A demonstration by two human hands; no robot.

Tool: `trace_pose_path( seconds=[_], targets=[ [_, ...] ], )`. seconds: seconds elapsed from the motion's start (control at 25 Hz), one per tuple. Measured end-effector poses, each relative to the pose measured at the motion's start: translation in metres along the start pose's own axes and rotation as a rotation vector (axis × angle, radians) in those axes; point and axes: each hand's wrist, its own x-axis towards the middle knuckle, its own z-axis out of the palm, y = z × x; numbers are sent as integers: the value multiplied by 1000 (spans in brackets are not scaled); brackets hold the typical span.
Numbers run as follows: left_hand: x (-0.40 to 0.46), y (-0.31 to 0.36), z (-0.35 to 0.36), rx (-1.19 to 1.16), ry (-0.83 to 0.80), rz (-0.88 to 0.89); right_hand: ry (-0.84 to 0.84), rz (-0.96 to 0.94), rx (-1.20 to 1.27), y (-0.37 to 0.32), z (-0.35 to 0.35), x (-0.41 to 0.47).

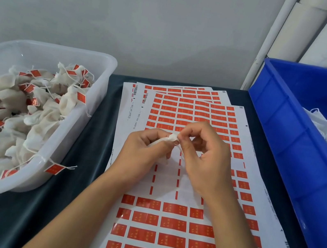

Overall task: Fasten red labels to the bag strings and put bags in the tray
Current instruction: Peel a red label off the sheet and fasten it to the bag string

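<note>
My left hand (143, 150) grips a small white cloth bag (172, 137) above the label sheet; most of the bag is hidden in my fist. My right hand (203, 152) pinches the bag's gathered neck, and thin strings (180, 151) hang below my fingers. Sheets of red labels (171, 240) lie flat under both hands, with several labels peeled from the middle rows. The clear plastic tray (102, 83) at the left holds several bags with red labels on their strings.
A blue bin (299, 133) at the right holds white unlabelled bags (325, 131). More label sheets are stacked behind, toward the wall. One tagged string (54, 168) hangs over the tray's front rim. White pipes stand at the back right.
</note>
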Motion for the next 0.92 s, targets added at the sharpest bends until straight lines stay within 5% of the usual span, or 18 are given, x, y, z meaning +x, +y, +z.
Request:
trace_pose_path(
  seconds=[0.28,0.92],
  targets=[
    [4,-2,-1,-15,25,-10,-19,-193,-99,6,-3,-2],
    [5,0,-1,31,66,-111,-11,-82,-254,2,2,-7]
  ],
)
